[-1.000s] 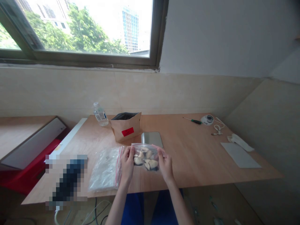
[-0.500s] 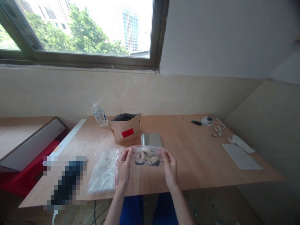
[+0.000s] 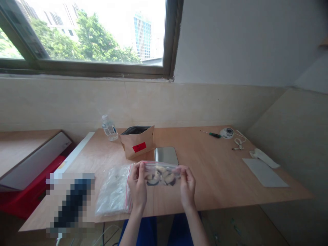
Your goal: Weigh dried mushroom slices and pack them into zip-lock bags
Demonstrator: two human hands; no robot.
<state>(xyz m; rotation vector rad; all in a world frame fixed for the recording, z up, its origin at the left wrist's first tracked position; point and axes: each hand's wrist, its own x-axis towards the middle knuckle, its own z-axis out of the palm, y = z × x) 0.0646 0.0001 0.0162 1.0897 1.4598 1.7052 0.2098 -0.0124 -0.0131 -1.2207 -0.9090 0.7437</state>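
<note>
A clear zip-lock bag (image 3: 162,176) with several pale, dark-edged slices inside hangs stretched between my two hands, above the table's near side. My left hand (image 3: 138,182) is closed on its left top corner, thumb on the near face. On the right top corner, my right hand (image 3: 187,184) pinches the bag in the same way. Just behind the bag lies a silver flat scale-like plate (image 3: 166,155), its near edge partly hidden. A stack of clear plastic bags (image 3: 112,191) with red seal lines lies left of my left hand. Behind stands an open brown paper pouch (image 3: 137,143) with a red label.
A clear bottle (image 3: 110,129) stands at the back left of the wooden table (image 3: 212,174). A pixelated dark object (image 3: 73,201) lies front left. Toward the right are a screwdriver (image 3: 214,134), a white camera (image 3: 227,133) with cable, and a white sheet (image 3: 265,172).
Both hands still hold the bag, now slightly lower and nearer to me, and the bag is turned a little. The slices have shifted inside. The view has tilted slightly upward.
</note>
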